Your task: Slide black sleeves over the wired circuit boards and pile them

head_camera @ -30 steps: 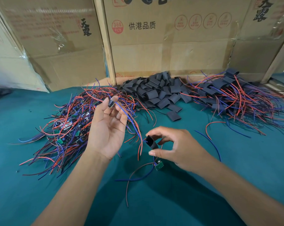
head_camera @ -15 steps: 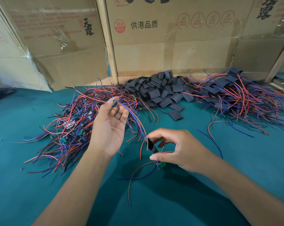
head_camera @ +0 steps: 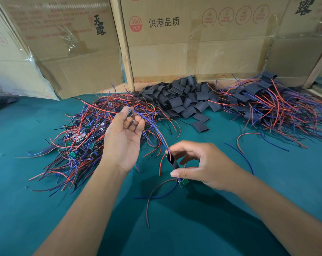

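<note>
Left hand [head_camera: 123, 140] pinches a wired board [head_camera: 130, 113]; right hand [head_camera: 202, 166] pinches a black sleeve [head_camera: 172, 161] near it, wires [head_camera: 156, 133] entering.

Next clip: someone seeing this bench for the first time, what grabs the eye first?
Probably the tangled heap of red and blue wired boards at left on the teal table, with the pile of black sleeves behind centre and the sleeved pile at right. In front, the right hand pinches a black sleeve, while the left hand holds up a wired board.
</note>
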Demonstrator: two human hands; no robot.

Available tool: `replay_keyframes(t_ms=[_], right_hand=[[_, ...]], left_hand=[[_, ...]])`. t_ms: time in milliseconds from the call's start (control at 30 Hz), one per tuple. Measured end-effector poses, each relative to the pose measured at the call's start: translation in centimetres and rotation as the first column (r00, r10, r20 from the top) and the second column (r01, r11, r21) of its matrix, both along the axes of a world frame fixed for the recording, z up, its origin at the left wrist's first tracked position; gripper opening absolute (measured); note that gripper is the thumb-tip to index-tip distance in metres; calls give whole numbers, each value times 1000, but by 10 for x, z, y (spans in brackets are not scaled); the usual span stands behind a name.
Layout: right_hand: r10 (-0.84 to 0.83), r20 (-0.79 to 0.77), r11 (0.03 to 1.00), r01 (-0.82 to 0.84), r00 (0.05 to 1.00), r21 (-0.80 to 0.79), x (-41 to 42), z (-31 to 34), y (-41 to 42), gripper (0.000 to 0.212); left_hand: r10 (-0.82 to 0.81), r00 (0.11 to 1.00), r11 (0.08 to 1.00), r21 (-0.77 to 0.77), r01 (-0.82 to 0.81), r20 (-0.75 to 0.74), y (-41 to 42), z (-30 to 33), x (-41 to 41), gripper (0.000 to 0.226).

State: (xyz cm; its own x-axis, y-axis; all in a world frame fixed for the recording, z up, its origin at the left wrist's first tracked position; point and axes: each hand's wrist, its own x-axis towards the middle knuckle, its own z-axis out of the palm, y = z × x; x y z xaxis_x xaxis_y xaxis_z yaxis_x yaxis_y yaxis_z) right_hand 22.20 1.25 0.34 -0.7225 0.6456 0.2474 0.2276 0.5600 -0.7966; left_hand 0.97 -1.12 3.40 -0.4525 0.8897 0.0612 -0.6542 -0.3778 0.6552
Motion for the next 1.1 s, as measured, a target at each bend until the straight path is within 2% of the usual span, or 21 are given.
replay_keyframes(t_ms=[333,467,533,633,733,867,1033,1100], right_hand=[[-37,-31,999,35,999,-36,0,1,-1,36],[-76,-60,994,71,995,-77,0,0,0,37],[-93,-59,993,89,994,-77,0,0,-1,37],[-106,-75,993,101,992,-65,-1,2,-1,35],[-166,-129,986,162,978,-42,-1,4,-1,33],[-259,-203,950,287,944,124,1,13,-4,35],[-301,-194,874,352,934,335,7,25,-2,44],[-321,-163,857,360,933,369,11,27,1,46]], left_hand=[[-7,998,1000,2,7,-60,-3,1,2,13],[-30,992,999,27,34,-121,-5,1,5,19],[-42,983,998,42,51,-180,-5,0,6,18],[-72,946,994,53,93,-315,-6,-1,9,6],[-103,913,989,61,137,-395,-8,-3,13,9],[-148,885,981,48,188,-441,-11,-7,25,1],[-179,800,974,14,228,-573,-13,-17,43,19],[-230,788,965,-27,262,-572,-14,-18,47,24]])
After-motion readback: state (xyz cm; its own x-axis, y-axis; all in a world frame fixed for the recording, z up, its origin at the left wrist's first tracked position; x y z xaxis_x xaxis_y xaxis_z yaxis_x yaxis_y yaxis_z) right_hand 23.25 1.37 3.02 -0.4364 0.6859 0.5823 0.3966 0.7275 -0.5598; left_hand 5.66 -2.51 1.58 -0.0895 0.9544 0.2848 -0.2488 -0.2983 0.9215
